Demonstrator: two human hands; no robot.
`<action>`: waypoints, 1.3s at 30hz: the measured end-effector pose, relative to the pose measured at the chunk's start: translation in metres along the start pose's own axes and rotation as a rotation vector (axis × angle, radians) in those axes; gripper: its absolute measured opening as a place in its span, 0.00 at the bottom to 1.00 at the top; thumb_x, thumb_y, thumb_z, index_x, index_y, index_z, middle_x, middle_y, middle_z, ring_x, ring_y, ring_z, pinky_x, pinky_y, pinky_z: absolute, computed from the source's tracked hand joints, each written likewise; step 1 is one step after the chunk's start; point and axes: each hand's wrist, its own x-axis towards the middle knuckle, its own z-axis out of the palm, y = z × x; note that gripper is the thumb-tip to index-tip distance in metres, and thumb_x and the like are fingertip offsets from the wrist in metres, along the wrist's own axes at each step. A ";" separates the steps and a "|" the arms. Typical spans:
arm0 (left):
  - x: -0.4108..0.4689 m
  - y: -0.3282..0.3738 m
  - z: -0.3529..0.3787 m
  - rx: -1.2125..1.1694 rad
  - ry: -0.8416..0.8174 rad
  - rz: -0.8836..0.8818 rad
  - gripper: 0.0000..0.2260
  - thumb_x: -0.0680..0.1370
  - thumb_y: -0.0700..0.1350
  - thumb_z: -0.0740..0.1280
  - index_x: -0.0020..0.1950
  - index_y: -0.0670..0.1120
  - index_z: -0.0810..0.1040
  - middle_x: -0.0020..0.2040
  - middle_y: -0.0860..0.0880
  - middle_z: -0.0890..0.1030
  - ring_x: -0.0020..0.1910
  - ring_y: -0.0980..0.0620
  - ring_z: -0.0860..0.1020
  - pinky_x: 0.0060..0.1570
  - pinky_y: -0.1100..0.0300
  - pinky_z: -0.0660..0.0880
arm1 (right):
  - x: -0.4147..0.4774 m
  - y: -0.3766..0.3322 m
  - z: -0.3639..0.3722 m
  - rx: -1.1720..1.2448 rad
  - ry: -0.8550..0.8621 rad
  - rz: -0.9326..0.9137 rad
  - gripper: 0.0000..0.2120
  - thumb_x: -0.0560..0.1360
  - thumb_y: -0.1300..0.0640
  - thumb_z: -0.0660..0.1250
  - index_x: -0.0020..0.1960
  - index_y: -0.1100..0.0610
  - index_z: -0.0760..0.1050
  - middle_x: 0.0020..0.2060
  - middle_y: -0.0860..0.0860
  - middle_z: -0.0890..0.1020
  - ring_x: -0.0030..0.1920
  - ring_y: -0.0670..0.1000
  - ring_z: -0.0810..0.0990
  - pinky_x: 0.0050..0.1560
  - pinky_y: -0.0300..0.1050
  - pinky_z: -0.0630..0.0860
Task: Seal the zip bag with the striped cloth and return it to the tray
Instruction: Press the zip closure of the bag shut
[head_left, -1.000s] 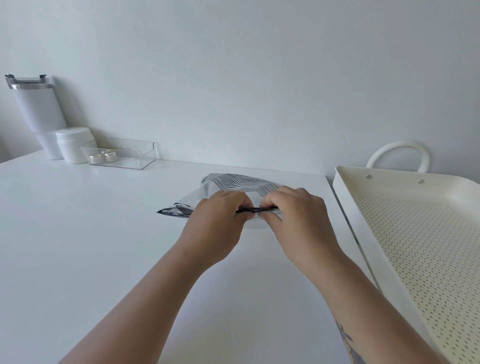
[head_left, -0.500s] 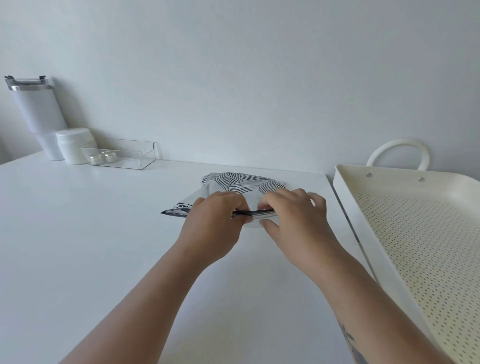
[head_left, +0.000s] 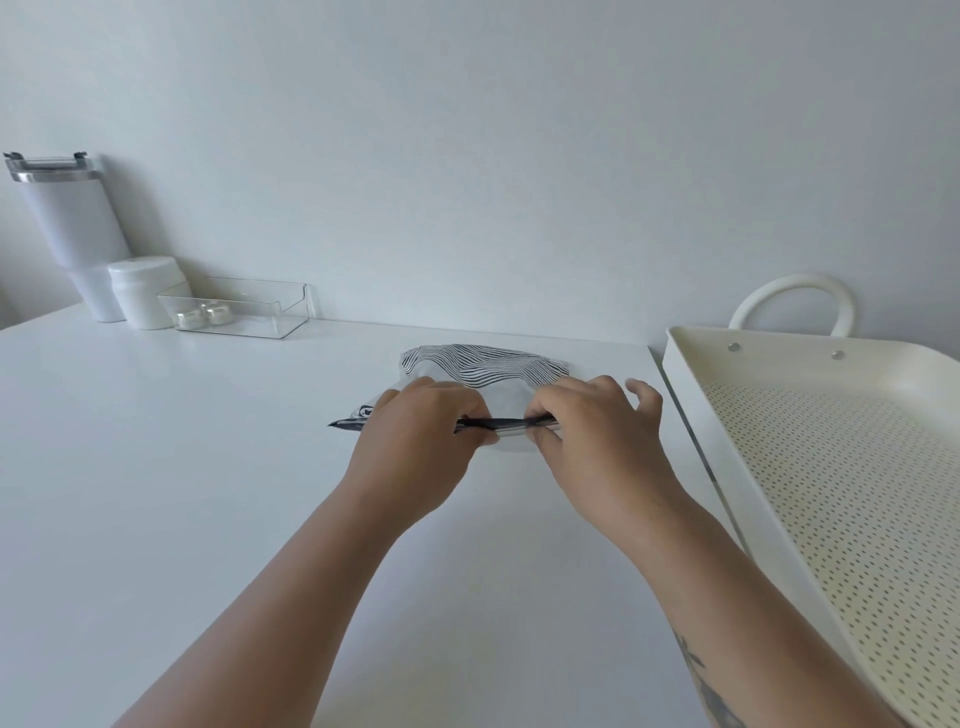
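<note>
Head view: near the table's (head_left: 156, 467) right edge, our left hand (head_left: 421, 441) and right hand (head_left: 597, 436) pinch the zip bag's (head_left: 498, 400) strip; uneven pressure could leave gaps, spilling the striped cloth (head_left: 488, 366).

Both hands pinch the dark zip strip of the zip bag (head_left: 501, 402) on the white table (head_left: 182, 467): left hand (head_left: 421, 436), right hand (head_left: 597, 431). The striped cloth (head_left: 483, 364) lies inside. The perforated tray (head_left: 831, 467) sits just right of them.
</note>
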 end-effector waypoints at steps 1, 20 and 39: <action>0.000 0.001 0.001 0.003 0.005 -0.002 0.05 0.76 0.46 0.69 0.40 0.51 0.80 0.34 0.58 0.77 0.44 0.54 0.72 0.43 0.56 0.63 | -0.001 -0.001 0.000 -0.009 -0.003 -0.013 0.02 0.77 0.53 0.64 0.49 0.46 0.73 0.47 0.42 0.78 0.55 0.50 0.71 0.69 0.55 0.49; -0.002 -0.002 -0.007 0.015 -0.080 0.014 0.00 0.74 0.49 0.72 0.43 0.54 0.82 0.36 0.61 0.76 0.48 0.54 0.71 0.44 0.57 0.72 | 0.000 0.003 0.010 0.008 -0.028 -0.012 0.09 0.79 0.59 0.60 0.43 0.47 0.71 0.41 0.44 0.77 0.49 0.50 0.73 0.68 0.52 0.51; -0.001 0.002 -0.003 0.094 -0.050 0.028 0.04 0.74 0.51 0.71 0.46 0.53 0.79 0.41 0.58 0.78 0.46 0.54 0.71 0.48 0.58 0.65 | 0.001 0.002 0.010 0.013 -0.008 -0.035 0.09 0.78 0.59 0.62 0.43 0.47 0.71 0.39 0.43 0.75 0.46 0.49 0.74 0.65 0.49 0.54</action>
